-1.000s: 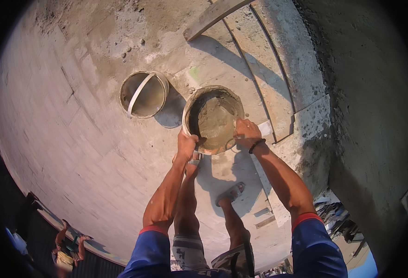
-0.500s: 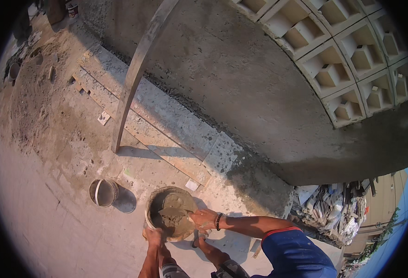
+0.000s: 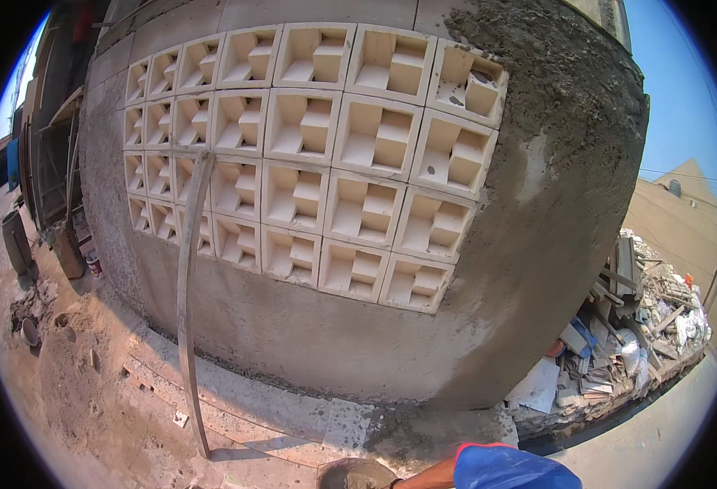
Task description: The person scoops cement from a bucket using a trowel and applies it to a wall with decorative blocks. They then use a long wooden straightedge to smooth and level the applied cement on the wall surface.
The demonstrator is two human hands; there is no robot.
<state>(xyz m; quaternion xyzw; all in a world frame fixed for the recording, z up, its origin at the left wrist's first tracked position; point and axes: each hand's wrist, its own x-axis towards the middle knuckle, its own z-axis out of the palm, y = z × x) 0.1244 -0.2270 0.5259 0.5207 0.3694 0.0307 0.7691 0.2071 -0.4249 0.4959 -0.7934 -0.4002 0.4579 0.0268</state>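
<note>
Beyond our right forearm [image 3: 430, 475] and the bucket [image 3: 355, 460], we have open air up to the plastered wall [image 3: 358, 350] — a solid stop. Left of the forearm, a leaning wooden plank [image 3: 185, 326] bars sideways passage; well rightward, a debris heap [image 3: 615, 350] does.

Beyond the hands stand a rough, matt cement wall [image 3: 558, 163], smoother matt blocks [image 3: 297, 181] and a wooden plank [image 3: 185, 310].

grey wall [image 3: 309, 334], cream latticed blocks [image 3: 302, 127]
</note>
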